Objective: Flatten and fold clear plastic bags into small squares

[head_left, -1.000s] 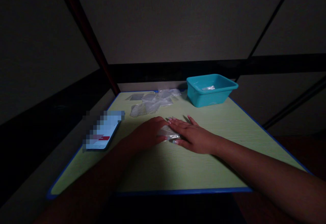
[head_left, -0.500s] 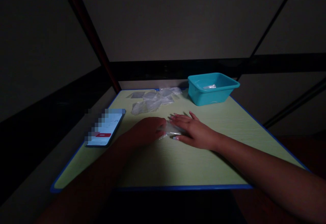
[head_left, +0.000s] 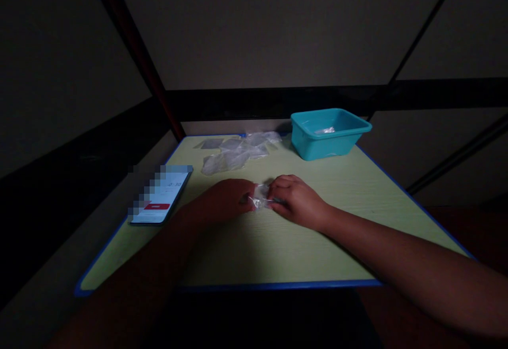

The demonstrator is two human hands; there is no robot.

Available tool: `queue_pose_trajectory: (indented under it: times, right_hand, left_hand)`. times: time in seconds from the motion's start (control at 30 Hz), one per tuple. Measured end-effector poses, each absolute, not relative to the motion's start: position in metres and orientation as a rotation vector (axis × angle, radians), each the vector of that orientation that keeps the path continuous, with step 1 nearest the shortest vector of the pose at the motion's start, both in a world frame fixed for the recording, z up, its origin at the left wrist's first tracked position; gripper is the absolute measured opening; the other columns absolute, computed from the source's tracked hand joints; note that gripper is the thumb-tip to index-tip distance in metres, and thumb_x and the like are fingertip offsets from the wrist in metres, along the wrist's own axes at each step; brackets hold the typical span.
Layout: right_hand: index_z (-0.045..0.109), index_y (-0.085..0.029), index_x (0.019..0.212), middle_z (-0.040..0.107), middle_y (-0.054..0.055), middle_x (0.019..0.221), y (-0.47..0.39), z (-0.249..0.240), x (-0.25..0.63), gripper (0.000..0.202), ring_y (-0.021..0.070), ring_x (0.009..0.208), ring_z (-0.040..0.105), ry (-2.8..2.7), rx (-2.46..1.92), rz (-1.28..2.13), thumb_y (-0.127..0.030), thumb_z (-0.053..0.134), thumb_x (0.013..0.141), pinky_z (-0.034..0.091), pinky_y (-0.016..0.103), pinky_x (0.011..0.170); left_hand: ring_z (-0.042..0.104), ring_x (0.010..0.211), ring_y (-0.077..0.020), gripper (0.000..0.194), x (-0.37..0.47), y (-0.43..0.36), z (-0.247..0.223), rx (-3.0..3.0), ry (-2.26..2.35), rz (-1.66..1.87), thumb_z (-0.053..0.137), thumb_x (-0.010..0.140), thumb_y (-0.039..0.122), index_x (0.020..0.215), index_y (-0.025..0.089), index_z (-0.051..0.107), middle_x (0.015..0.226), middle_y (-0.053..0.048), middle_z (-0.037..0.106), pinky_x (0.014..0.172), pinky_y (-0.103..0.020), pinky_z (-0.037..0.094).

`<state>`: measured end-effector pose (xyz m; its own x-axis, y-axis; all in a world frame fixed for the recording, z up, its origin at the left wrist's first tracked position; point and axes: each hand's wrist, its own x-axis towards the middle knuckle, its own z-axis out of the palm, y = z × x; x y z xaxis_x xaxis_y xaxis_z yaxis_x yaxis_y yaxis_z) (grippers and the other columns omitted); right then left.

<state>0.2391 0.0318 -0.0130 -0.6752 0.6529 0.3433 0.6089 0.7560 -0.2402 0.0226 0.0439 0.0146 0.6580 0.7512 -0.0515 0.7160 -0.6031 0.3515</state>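
On my feed, the left hand (head_left: 230, 198) and right hand (head_left: 297, 200) pinch opposite ends of the film (head_left: 261, 196), between them at the surface (head_left: 286, 256). I'd press lightly and evenly so it doesn't slip.

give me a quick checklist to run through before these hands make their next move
1. Left hand on the clear plastic bag: ok, fingers at its left end.
2. Right hand on the same bag: ok, fingers curled at its right end.
3. Contents of that bag: cannot tell, fingers cover part of it.
4. Turquoise bin upright: ok, at the table's far right.
5. Smartphone apart from both hands: ok, lying at the left.
6. Loose plastic bags neatly stacked: not ok, spread and overlapping.
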Motion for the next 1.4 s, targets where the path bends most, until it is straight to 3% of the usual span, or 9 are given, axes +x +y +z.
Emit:
queue_pose_trajectory:
  times: [0.23, 0.47, 0.57, 0.67, 0.77, 0.93, 1.1, 1.4]
  right_hand:
    - [0.065, -0.015, 0.082, 0.065, 0.008, 0.083, 0.035, -0.015, 0.239, 0.007, 0.0207, 0.085, 0.058, -2.477, -0.966, 0.217, -0.017, 0.059, 0.083, 0.040, 0.033, 0.079]
    - [0.065, -0.015, 0.083, 0.065, 0.008, 0.082, 0.036, -0.015, 0.241, 0.005, 0.0184, 0.080, 0.058, -2.341, -0.877, 0.448, -0.017, 0.061, 0.081, 0.043, 0.030, 0.075]
    - [0.064, -0.015, 0.081, 0.062, 0.007, 0.079, 0.036, -0.014, 0.241, 0.016, 0.0166, 0.074, 0.056, -2.292, -0.798, 0.555, -0.026, 0.055, 0.088, 0.043, 0.029, 0.071]
    - [0.061, -0.016, 0.073, 0.058, 0.005, 0.072, 0.038, -0.013, 0.242, 0.033, 0.0155, 0.071, 0.054, -2.260, -0.764, 0.581, -0.032, 0.042, 0.095, 0.043, 0.028, 0.069]
    - [0.063, -0.016, 0.077, 0.061, 0.007, 0.075, 0.039, -0.013, 0.243, 0.028, 0.0171, 0.076, 0.056, -2.338, -0.698, 0.519, -0.030, 0.046, 0.094, 0.042, 0.030, 0.073]
    - [0.069, -0.019, 0.087, 0.066, 0.007, 0.088, 0.039, -0.016, 0.244, 0.013, 0.0193, 0.088, 0.057, -2.451, -0.660, 0.433, -0.024, 0.057, 0.087, 0.039, 0.035, 0.081]
    - [0.069, -0.018, 0.086, 0.065, 0.006, 0.087, 0.039, -0.018, 0.244, 0.008, 0.0197, 0.088, 0.056, -2.443, -0.784, 0.391, -0.021, 0.062, 0.084, 0.037, 0.033, 0.078]
    - [0.070, -0.017, 0.088, 0.065, 0.007, 0.087, 0.034, -0.012, 0.238, 0.014, 0.0210, 0.086, 0.054, -2.629, -0.830, 0.004, -0.027, 0.062, 0.085, 0.029, 0.033, 0.073]
  left_hand:
    - [0.059, 0.088, -0.0223, 0.018, 0.022, 0.046, 0.013, 2.485, 1.122, 0.168, 0.060, 0.079, 0.033, 0.086, 0.016, 0.058, 0.104, -0.008, 0.066, 0.078, -0.032, 0.041]
    - [0.056, 0.108, -0.0252, 0.043, 0.016, 0.050, 0.010, 2.419, 1.116, 0.179, 0.061, 0.080, 0.035, 0.117, 0.014, 0.056, 0.123, -0.011, 0.061, 0.093, -0.035, 0.038]
    - [0.053, 0.114, -0.0268, 0.058, 0.013, 0.053, 0.009, 2.371, 1.120, 0.142, 0.066, 0.074, 0.046, 0.122, 0.017, 0.053, 0.128, -0.010, 0.057, 0.098, -0.037, 0.036]
    - [0.055, 0.107, -0.0248, 0.046, 0.011, 0.055, 0.009, 2.345, 1.053, 0.163, 0.050, 0.085, 0.056, 0.111, 0.019, 0.057, 0.118, -0.007, 0.062, 0.095, -0.037, 0.037]
    - [0.058, 0.094, -0.0193, 0.045, 0.011, 0.056, 0.010, 2.299, 1.015, 0.271, 0.024, 0.096, 0.047, 0.095, 0.019, 0.058, 0.101, -0.003, 0.064, 0.090, -0.034, 0.039]
    - [0.056, 0.084, -0.0170, 0.037, 0.009, 0.057, 0.008, 2.339, 1.052, 0.295, 0.028, 0.097, 0.042, 0.090, 0.019, 0.056, 0.090, -0.001, 0.063, 0.079, -0.029, 0.040]
    - [0.054, 0.083, -0.0158, 0.033, 0.011, 0.055, 0.010, 2.377, 1.033, 0.310, 0.028, 0.097, 0.035, 0.092, 0.018, 0.056, 0.092, -0.001, 0.062, 0.079, -0.028, 0.039]
    - [0.052, 0.072, -0.0152, 0.034, 0.015, 0.057, 0.010, 2.394, 1.044, 0.334, 0.026, 0.095, 0.038, 0.078, 0.019, 0.050, 0.080, -0.001, 0.060, 0.071, -0.028, 0.039]
